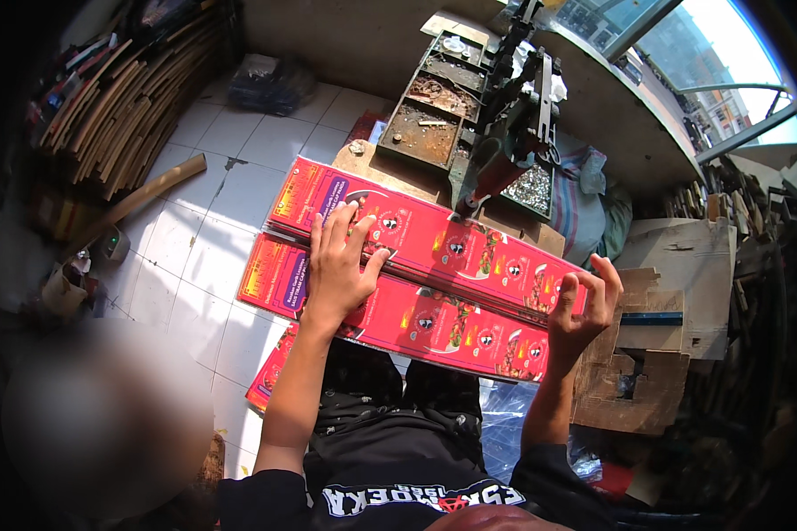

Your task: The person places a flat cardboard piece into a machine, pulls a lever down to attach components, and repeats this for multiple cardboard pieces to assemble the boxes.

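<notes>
Left hand point(335, 270) on strips point(438, 243) (red)

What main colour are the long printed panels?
The panels are mostly red, best in head view.

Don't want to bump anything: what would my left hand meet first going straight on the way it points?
Past the far red printed strip it rests on, your left hand would likely come to the tan wooden board first; height differences are unclear.
</notes>
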`<move>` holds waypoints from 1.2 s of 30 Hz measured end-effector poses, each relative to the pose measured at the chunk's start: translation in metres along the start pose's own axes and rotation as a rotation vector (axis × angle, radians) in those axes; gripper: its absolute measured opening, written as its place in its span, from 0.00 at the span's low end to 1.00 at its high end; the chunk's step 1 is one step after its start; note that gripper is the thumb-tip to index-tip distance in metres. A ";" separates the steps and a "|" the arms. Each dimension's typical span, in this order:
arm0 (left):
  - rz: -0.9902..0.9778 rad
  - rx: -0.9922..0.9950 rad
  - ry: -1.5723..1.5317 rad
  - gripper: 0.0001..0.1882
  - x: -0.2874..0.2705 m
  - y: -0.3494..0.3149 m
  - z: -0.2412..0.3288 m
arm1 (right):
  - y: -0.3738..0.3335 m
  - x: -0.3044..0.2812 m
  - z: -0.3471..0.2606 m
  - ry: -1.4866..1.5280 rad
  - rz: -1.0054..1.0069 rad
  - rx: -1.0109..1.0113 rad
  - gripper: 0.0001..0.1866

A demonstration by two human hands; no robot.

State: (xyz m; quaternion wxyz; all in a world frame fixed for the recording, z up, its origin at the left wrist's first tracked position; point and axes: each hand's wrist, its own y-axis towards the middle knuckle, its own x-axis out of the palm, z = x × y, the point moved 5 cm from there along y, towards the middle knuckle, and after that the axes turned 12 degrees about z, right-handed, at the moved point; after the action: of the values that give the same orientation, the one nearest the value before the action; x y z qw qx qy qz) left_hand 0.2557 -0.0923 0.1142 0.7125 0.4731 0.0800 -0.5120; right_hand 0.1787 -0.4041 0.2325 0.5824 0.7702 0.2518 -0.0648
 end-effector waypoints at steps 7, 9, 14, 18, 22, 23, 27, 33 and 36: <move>0.018 0.005 -0.005 0.28 0.001 0.000 0.002 | -0.045 0.048 0.019 -0.128 -0.366 -0.081 0.12; 0.017 0.017 -0.009 0.28 0.002 0.001 0.003 | -0.066 0.063 0.036 -0.135 -0.429 -0.007 0.12; -0.008 0.010 -0.032 0.28 -0.005 0.000 0.001 | -0.061 0.070 0.029 -0.210 -0.469 -0.045 0.15; 0.011 0.148 -0.090 0.21 -0.039 0.011 0.025 | -0.064 0.067 0.028 -0.228 -0.474 -0.057 0.16; -0.064 0.299 -0.144 0.17 -0.081 0.026 0.072 | -0.067 0.063 0.032 -0.238 -0.452 -0.035 0.16; -0.115 0.327 -0.122 0.18 -0.095 0.027 0.087 | -0.067 0.063 0.033 -0.235 -0.457 -0.035 0.16; -0.114 0.581 -0.159 0.20 -0.170 0.035 0.148 | -0.072 0.063 0.040 -0.256 -0.483 -0.054 0.17; -0.203 0.497 0.244 0.23 -0.238 0.054 0.194 | -0.073 0.058 0.045 -0.255 -0.513 -0.035 0.16; -0.127 0.388 0.285 0.22 -0.259 0.044 0.198 | -0.072 0.060 0.038 -0.233 -0.533 -0.027 0.17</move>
State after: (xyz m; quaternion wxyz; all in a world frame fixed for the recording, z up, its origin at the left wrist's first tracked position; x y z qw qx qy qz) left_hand 0.0981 -0.0710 0.4019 0.5565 0.6624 0.1093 -0.4896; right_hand 0.2046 -0.4070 0.1349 0.5800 0.6566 0.3774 -0.3001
